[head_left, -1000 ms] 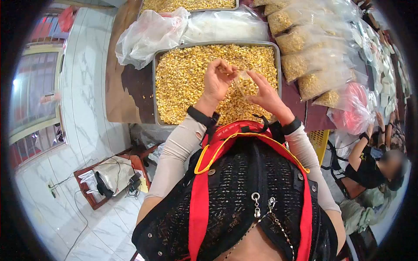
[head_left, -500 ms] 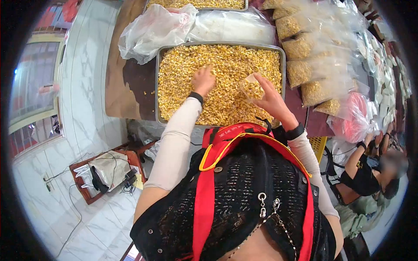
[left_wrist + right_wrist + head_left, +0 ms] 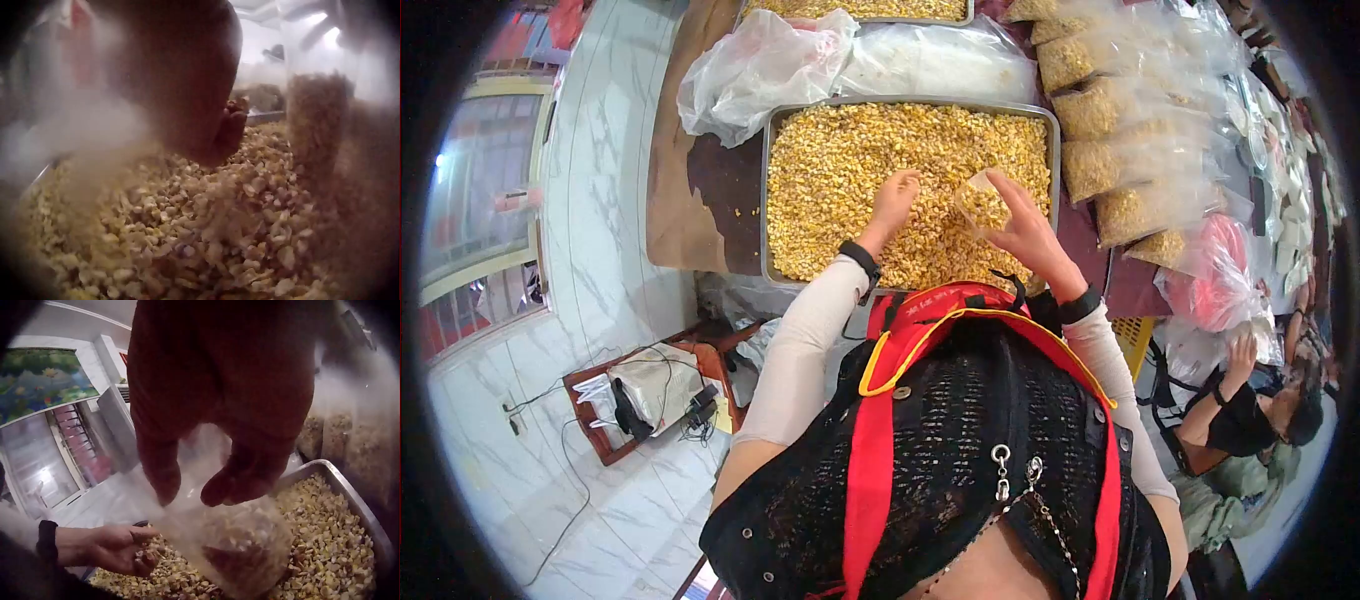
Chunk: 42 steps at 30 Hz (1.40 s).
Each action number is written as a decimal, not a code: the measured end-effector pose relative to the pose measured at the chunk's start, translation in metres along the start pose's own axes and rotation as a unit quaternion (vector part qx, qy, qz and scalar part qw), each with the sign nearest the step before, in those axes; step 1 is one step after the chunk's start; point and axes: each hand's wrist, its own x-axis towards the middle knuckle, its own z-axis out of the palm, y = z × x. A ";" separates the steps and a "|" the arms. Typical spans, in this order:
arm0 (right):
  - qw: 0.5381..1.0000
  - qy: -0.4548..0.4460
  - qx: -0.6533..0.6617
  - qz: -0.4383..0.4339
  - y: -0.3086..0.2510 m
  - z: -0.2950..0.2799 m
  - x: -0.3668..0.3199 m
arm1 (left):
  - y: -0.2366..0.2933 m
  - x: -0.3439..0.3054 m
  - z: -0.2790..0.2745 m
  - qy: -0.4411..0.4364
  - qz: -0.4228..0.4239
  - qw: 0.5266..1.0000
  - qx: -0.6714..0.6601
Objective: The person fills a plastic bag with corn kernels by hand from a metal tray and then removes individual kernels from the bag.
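Observation:
A metal tray (image 3: 1054, 150) is filled with yellow and pale corn kernels (image 3: 830, 170). My right hand (image 3: 1028, 232) holds a small clear plastic bag (image 3: 983, 207) by its upper part, over the right side of the tray. Kernels fill the lower part of that bag (image 3: 247, 547) in the right wrist view. My left hand (image 3: 893, 203) is just left of the bag, low over the corn, with its fingers curled. A few kernels show at the fingers of the left hand (image 3: 119, 548) in the right wrist view.
Several filled clear bags (image 3: 1090, 165) stand in a row right of the tray. Crumpled plastic (image 3: 765, 70) and flat clear bags (image 3: 935, 65) lie behind it, before a second corn tray (image 3: 860, 8). Another person (image 3: 1250, 415) sits at the right.
Both hands were at the bag's mouth; then my left hand went down into the corn on the left. It has since come up and right, towards the bag in my right hand.

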 end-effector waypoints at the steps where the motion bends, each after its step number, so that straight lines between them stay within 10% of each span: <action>1: 1.000 0.002 0.000 0.001 0.000 0.000 0.000 | 0.007 -0.002 -0.006 0.030 -0.160 0.970 -0.183; 6: 1.000 -0.011 -0.001 0.023 0.003 0.002 -0.001 | -0.007 -0.008 -0.029 -0.042 -0.275 0.794 -0.540; 19: 1.000 0.008 -0.001 0.000 0.007 0.006 -0.005 | 0.114 -0.014 -0.028 -0.162 -0.080 0.694 -0.697; 28: 1.000 0.018 0.025 -0.005 0.007 0.007 -0.007 | 0.155 -0.021 0.019 -0.088 0.071 0.844 -0.525; 42: 0.999 -0.007 0.034 0.013 0.003 0.004 0.000 | 0.165 -0.019 0.018 -0.090 0.041 0.835 -0.541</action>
